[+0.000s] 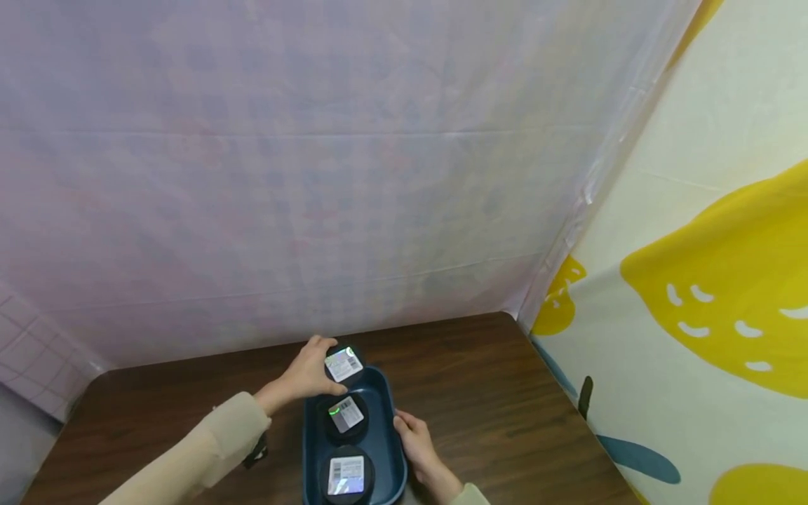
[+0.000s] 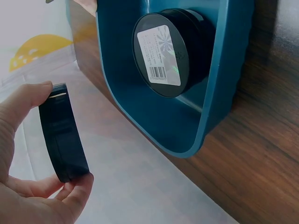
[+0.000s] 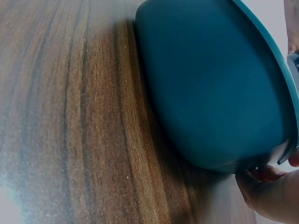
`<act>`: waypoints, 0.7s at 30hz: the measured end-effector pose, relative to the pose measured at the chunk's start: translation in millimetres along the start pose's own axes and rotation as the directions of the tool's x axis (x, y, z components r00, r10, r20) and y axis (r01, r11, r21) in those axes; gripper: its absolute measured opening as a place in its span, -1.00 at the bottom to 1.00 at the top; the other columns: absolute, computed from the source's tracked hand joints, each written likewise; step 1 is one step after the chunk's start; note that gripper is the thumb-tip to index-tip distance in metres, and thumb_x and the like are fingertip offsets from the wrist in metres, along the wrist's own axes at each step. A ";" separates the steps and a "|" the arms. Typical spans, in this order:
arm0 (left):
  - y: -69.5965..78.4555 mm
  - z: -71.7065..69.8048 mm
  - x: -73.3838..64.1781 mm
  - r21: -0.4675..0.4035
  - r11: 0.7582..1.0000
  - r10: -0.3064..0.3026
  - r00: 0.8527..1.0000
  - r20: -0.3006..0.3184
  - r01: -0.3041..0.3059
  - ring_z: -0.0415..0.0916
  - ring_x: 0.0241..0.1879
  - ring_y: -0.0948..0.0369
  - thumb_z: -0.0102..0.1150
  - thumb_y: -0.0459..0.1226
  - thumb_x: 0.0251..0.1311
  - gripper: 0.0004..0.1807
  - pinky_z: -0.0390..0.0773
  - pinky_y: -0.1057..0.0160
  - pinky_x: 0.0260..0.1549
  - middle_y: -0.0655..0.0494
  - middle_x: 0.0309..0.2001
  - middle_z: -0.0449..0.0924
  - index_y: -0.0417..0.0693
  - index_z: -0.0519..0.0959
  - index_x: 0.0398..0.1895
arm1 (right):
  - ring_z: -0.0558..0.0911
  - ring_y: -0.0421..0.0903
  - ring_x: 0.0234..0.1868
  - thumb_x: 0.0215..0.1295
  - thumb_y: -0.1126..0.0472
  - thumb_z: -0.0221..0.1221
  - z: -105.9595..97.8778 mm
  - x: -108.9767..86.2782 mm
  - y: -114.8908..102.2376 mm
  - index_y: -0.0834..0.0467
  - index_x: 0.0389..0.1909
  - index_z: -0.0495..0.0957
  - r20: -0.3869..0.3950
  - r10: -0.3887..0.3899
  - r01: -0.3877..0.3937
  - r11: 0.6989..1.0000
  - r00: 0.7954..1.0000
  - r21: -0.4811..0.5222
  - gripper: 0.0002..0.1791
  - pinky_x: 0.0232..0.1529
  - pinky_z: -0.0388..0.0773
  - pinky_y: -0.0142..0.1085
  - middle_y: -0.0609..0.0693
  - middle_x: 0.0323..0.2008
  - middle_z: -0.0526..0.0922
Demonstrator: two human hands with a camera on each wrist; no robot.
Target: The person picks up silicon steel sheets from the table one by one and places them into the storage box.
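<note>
My left hand (image 1: 306, 373) holds a flat round black tin (image 1: 344, 365) with a white label over the far end of the blue tray (image 1: 384, 438). In the left wrist view, thumb and fingers pinch that tin (image 2: 64, 133) on opposite sides of its edge, beyond the tray rim (image 2: 186, 153). Inside the tray sit a middle black tin (image 1: 346, 415) and a near one (image 1: 348, 475), labels up. Black tins (image 2: 161, 53) look stacked and slightly offset there. My right hand (image 1: 419, 445) grips the tray's right side, with fingers at its underside (image 3: 215, 84) in the right wrist view.
Under the tray is a dark wooden table (image 1: 499, 400). A pale checked sheet (image 1: 328, 210) hangs along its far edge, and a white cloth with yellow lemons (image 1: 726, 280) hangs on the right. The left wrist carries a dark strap (image 1: 256, 452).
</note>
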State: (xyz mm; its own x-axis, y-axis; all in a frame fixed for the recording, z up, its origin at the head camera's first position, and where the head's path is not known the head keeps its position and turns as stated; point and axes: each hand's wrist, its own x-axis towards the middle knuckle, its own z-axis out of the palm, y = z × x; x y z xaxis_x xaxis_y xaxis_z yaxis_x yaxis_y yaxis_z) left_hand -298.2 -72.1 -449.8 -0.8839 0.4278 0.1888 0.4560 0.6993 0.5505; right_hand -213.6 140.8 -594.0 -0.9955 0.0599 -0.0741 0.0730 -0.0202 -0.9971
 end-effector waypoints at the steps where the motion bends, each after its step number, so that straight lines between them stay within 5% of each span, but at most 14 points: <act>1: -0.5 1.3 -0.4 0.003 1.000 0.005 1.000 -0.001 -0.005 0.41 -0.14 -0.05 0.59 -0.24 -0.47 -0.07 0.48 -0.02 -0.13 -0.23 -0.04 0.40 -0.47 0.38 0.09 | 0.58 0.12 -0.09 0.39 0.27 -0.04 -0.2 -0.7 0.2 0.56 0.08 0.38 -0.001 -0.003 0.003 1.000 1.000 -0.001 -0.58 -0.10 0.54 -0.17 0.37 -0.05 0.56; 9: -2.8 10.7 -4.5 0.024 0.998 0.049 0.999 0.009 -0.049 0.43 -0.18 -0.05 0.61 -0.25 -0.57 -0.06 0.49 -0.01 -0.14 -0.22 -0.10 0.41 -0.49 0.41 0.03 | 0.57 0.13 -0.06 0.39 0.31 -0.05 -1.2 -6.5 0.9 0.57 0.08 0.38 -0.008 0.000 0.000 1.000 1.000 0.003 -0.60 -0.10 0.53 -0.20 0.39 -0.03 0.54; 16: -3.4 19.0 -5.1 0.013 0.998 0.057 0.998 0.002 -0.057 0.44 -0.22 -0.02 0.61 -0.26 -0.58 -0.08 0.50 0.01 -0.17 -0.20 -0.15 0.41 -0.50 0.41 0.02 | 0.52 0.24 -0.03 0.38 0.37 -0.08 2.9 -17.8 -29.7 0.62 0.07 0.33 -0.012 -0.017 0.016 1.000 1.000 -0.019 -0.61 -0.04 0.50 -0.07 0.47 -0.01 0.49; 21: -4.7 22.2 -9.6 0.024 0.998 0.052 0.998 0.019 -0.053 0.44 -0.22 -0.01 0.60 -0.26 -0.58 -0.08 0.50 0.02 -0.18 -0.20 -0.15 0.41 -0.48 0.42 0.01 | 0.56 0.14 -0.06 0.39 0.32 -0.05 0.0 -6.0 -6.7 0.57 0.08 0.36 -0.006 0.003 -0.003 1.000 1.000 -0.010 -0.60 -0.08 0.52 -0.18 0.41 -0.03 0.53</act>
State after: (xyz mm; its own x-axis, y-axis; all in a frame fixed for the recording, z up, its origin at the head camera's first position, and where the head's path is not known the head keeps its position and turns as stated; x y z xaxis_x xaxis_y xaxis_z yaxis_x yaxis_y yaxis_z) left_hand -289.6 -66.8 -472.2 -0.8567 0.4746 0.2018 0.5044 0.6893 0.5201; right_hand -208.1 140.6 -586.9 -0.9949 0.0653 -0.0771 0.0766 -0.0107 -0.9970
